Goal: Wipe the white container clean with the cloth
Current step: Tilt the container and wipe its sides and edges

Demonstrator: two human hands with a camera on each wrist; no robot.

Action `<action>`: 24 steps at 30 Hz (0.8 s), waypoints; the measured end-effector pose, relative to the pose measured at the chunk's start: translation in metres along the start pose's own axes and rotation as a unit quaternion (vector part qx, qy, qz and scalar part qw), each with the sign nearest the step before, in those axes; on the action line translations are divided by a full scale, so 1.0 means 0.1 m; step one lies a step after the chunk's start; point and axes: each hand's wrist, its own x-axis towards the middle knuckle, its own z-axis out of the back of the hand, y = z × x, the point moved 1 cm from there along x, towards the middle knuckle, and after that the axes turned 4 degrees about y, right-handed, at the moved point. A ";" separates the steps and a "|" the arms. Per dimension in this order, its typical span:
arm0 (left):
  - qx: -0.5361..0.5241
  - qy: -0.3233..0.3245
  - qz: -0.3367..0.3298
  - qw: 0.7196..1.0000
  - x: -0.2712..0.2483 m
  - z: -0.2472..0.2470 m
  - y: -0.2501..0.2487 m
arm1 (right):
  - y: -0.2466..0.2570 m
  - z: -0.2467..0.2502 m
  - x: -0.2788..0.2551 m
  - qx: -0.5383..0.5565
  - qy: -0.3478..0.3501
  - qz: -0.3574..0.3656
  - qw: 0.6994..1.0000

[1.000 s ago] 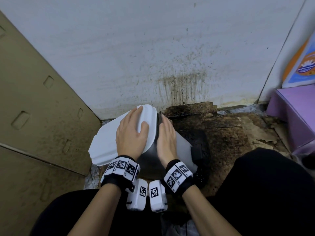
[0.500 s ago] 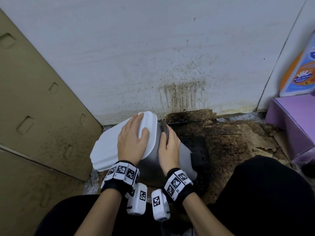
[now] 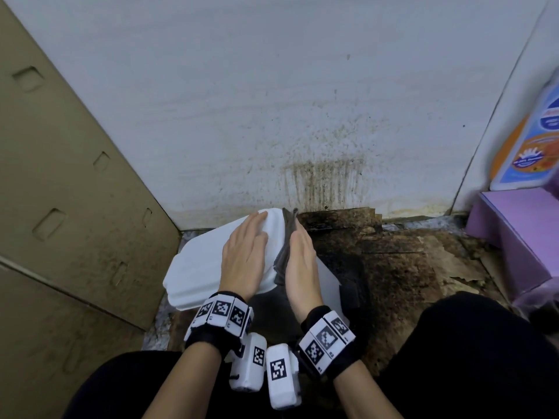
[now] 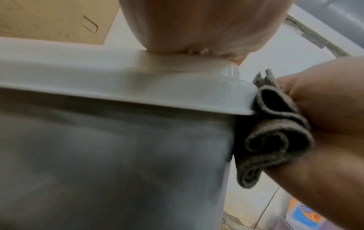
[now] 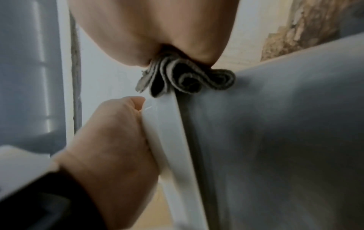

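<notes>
The white container (image 3: 328, 282) lies tilted on the floor, its white lid (image 3: 196, 267) turned to the left. My left hand (image 3: 246, 246) rests flat on the lid with straight fingers; its palm (image 4: 187, 23) presses the lid (image 4: 118, 84). My right hand (image 3: 301, 261) lies flat against the container's side just under the lid rim and presses a folded grey cloth (image 3: 284, 255) onto it. The cloth (image 4: 275, 135) is bunched between palm and wall (image 5: 275, 140). Its folds (image 5: 189, 77) stick out by the rim (image 5: 169, 132). The right thumb is hidden.
A stained white wall (image 3: 302, 116) stands right behind the container. Brown cardboard (image 3: 75, 192) leans at the left. The floor (image 3: 393, 261) to the right is dark and dirty. A purple box (image 3: 520, 231) sits at the far right, and my dark-clothed knees (image 3: 469, 358) frame the bottom.
My right hand has shifted the cloth slightly along the container's side, and the cloth's tip now pokes out past the fingertips. The left hand has stayed flat on the lid.
</notes>
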 end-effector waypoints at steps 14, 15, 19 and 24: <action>-0.208 -0.038 0.044 0.976 -0.12 0.08 -0.01 | 0.06 0.50 0.01 -0.223 0.027 0.027 0.974; -0.185 -0.052 0.059 0.980 -0.14 0.08 0.03 | 0.05 0.56 0.01 -0.227 0.022 0.025 0.973; -0.056 -0.130 0.167 0.976 -0.17 0.15 0.31 | -0.02 0.83 0.03 -0.252 0.011 0.012 0.968; 0.012 -0.108 0.332 0.937 -0.30 0.15 0.44 | -0.09 1.11 -0.03 -0.273 -0.006 -0.009 0.962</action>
